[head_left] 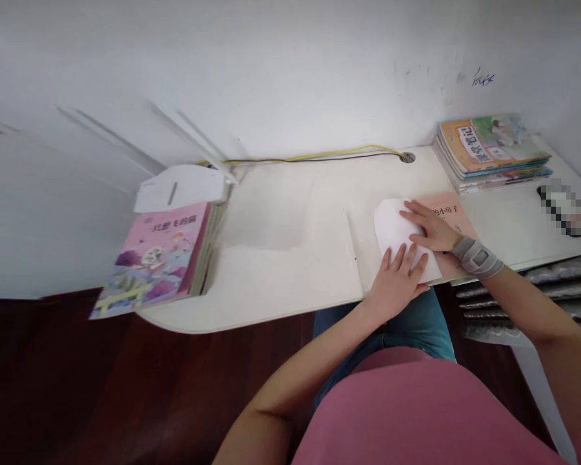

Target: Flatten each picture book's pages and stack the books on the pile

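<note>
A folded sheet of white paper (390, 223) lies at the front of the white desk, partly over a pink-covered book (458, 213). Spread fingers of my left hand (397, 278) rest on the lower part of the paper. Higher up, my right hand (430, 226) lies flat across the paper's right side and the book, fingers pointing left. A grey band (478, 257) is around my right wrist. Both palms face down, so what lies directly beneath them is hidden.
Pink-topped books (162, 258) are stacked at the desk's left end, below a white device (181, 186). More books (494, 152) stand back right, near a blurred phone (569, 210). Yellow and black cables (314, 157) run along the wall into a hole. The desk's front edge (271, 316) curves left.
</note>
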`<action>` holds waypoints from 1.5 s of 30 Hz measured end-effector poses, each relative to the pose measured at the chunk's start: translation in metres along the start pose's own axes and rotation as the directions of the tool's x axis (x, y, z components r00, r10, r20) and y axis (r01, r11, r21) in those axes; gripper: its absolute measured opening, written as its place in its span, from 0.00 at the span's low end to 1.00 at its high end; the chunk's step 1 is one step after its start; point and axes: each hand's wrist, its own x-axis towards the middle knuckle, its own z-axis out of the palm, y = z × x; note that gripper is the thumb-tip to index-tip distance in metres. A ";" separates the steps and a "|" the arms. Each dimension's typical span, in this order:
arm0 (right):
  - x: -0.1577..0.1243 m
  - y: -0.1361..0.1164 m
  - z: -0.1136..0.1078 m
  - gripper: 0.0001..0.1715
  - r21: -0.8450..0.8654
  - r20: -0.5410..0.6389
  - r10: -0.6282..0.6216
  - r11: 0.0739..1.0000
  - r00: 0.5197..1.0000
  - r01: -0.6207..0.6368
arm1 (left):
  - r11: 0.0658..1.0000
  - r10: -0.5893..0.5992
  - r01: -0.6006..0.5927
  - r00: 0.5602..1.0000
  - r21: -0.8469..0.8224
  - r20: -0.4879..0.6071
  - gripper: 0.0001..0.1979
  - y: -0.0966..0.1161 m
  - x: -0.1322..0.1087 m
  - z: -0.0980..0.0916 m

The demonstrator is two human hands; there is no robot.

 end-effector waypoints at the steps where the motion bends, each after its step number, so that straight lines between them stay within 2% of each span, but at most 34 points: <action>1: 0.000 0.002 0.001 0.32 0.004 -0.009 -0.022 1.000 1.000 0.022 | 1.000 -0.002 0.002 1.000 0.007 -0.003 0.30 0.001 0.000 0.000; 5: -0.001 0.000 0.005 0.31 0.008 -0.060 -0.055 0.998 0.997 0.056 | 1.000 -0.010 0.011 1.000 0.025 -0.017 0.29 0.001 -0.002 -0.002; 10: -0.001 -0.007 0.004 0.36 0.047 -0.092 0.054 0.998 0.994 -0.050 | 0.999 -0.039 0.040 0.999 0.023 -0.025 0.28 -0.002 -0.007 -0.001; 15: 0.000 -0.009 0.005 0.37 -0.068 0.002 0.023 0.997 1.000 -0.023 | 0.999 -0.020 0.021 0.999 0.025 -0.039 0.28 -0.003 -0.012 0.006; 19: 0.003 -0.013 0.007 0.37 -0.138 0.066 0.052 0.989 0.996 -0.043 | 0.999 -0.032 0.033 0.999 0.021 -0.023 0.27 -0.005 -0.017 0.011; 23: 0.009 -0.022 0.016 0.37 -0.136 0.030 0.111 0.985 0.993 -0.106 | 0.998 -0.060 0.061 0.997 0.019 -0.042 0.28 -0.008 -0.021 0.007; 27: 0.016 -0.036 0.026 0.41 -0.122 -0.038 0.160 0.979 0.986 -0.163 | 0.998 -0.061 0.061 0.993 0.005 -0.099 0.33 -0.010 -0.023 0.003; 32: 0.018 -0.046 0.023 0.40 -0.171 0.023 0.168 0.972 0.986 -0.162 | 0.999 -0.027 0.029 0.990 0.014 -0.139 0.25 -0.012 -0.023 0.005; 36: 0.019 -0.054 0.021 0.42 -0.291 0.085 0.144 0.950 0.986 -0.113 | 0.999 -0.036 0.040 0.985 0.019 -0.166 0.23 -0.012 -0.025 0.005; 38: 0.020 -0.059 0.023 0.44 -0.353 0.087 0.142 0.930 0.986 -0.103 | 0.998 -0.050 0.054 0.990 0.026 -0.135 0.25 -0.013 -0.031 0.000; 42: 0.021 -0.064 0.027 0.43 -0.399 0.059 0.154 0.909 0.986 -0.117 | 0.995 -0.075 0.074 0.997 0.063 0.012 0.30 -0.023 -0.050 -0.018; 45: 0.026 -0.062 0.027 0.44 -0.367 0.074 0.129 0.926 0.989 -0.093 | 0.986 -0.132 0.120 0.986 0.116 0.103 0.28 -0.040 -0.069 -0.032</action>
